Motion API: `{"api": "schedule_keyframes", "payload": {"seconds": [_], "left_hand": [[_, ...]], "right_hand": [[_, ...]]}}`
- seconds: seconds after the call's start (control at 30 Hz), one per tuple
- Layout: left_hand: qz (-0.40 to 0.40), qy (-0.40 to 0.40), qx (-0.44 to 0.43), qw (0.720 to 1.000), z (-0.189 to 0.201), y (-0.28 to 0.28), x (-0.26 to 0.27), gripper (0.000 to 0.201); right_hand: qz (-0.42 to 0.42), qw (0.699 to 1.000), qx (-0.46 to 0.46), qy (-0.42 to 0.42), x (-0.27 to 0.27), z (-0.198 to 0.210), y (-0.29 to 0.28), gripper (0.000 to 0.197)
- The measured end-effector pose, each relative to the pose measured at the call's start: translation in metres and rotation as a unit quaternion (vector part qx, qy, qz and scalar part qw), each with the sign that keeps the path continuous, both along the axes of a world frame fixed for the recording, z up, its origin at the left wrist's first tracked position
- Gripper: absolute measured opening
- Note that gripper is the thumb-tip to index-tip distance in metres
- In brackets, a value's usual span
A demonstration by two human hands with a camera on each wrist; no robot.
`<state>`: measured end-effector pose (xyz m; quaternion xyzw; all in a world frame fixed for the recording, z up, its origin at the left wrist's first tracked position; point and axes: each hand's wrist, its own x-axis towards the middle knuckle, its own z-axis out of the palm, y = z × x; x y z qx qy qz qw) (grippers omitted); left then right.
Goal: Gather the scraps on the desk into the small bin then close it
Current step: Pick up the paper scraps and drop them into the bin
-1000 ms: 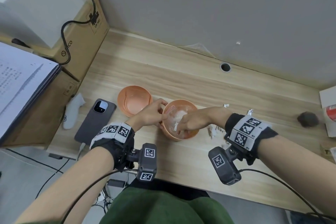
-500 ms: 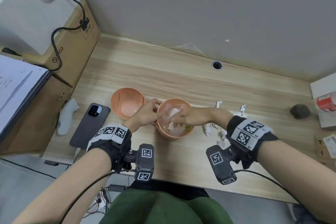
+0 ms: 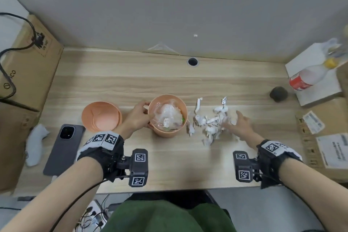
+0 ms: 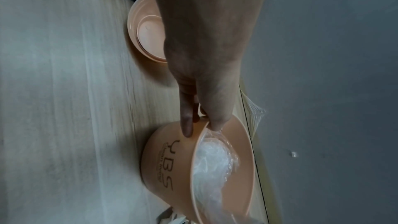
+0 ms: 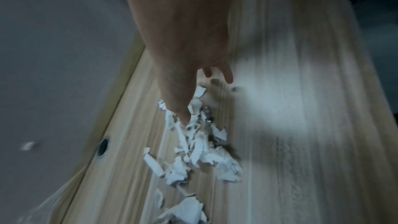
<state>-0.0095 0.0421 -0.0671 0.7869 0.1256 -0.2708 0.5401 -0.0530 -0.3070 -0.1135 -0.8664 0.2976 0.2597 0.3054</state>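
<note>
My left hand (image 3: 136,118) pinches the bin (image 3: 167,117) rim mid-desk, steadying it; my right hand (image 3: 238,127), fingers spread and empty, reaches the scraps (image 3: 211,124) beside it; the lid (image 3: 101,117) waits left.

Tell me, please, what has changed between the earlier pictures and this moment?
The right hand left the bin and moved right to the scraps, fingers spread, holding nothing. The left hand still grips the bin's rim; the lid lies beside it as before.
</note>
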Motion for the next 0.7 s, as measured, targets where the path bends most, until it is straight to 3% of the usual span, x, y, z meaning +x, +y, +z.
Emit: {"api": "schedule_keyframes", "payload": {"seconds": [0.1,0.23,0.33,0.43,0.6,0.7], "left_hand": [[0.004,0.002,0.008,1.000,0.001,-0.003,0.000,0.035],[0.012,0.010,0.016,1.000,0.002,-0.005,-0.002,0.034],[0.022,0.010,0.011,1.000,0.005,-0.007,-0.003,0.031],[0.025,0.010,0.010,1.000,0.008,-0.008,-0.004,0.029],[0.020,0.012,0.008,1.000,0.008,-0.007,-0.003,0.028],[0.014,0.013,0.004,1.000,0.007,-0.007,-0.002,0.029]], "right_hand": [[0.043,0.999,-0.016,0.005,0.000,-0.011,0.006,0.119],[0.130,0.990,-0.018,-0.046,0.015,-0.025,0.031,0.121],[0.187,0.980,-0.045,-0.056,0.022,-0.035,0.047,0.086],[0.174,0.981,-0.023,-0.080,0.023,-0.036,0.051,0.049],[0.176,0.979,-0.022,-0.099,0.021,-0.028,0.033,0.028],[0.123,0.984,0.042,-0.119,0.022,0.003,0.026,0.016]]}}
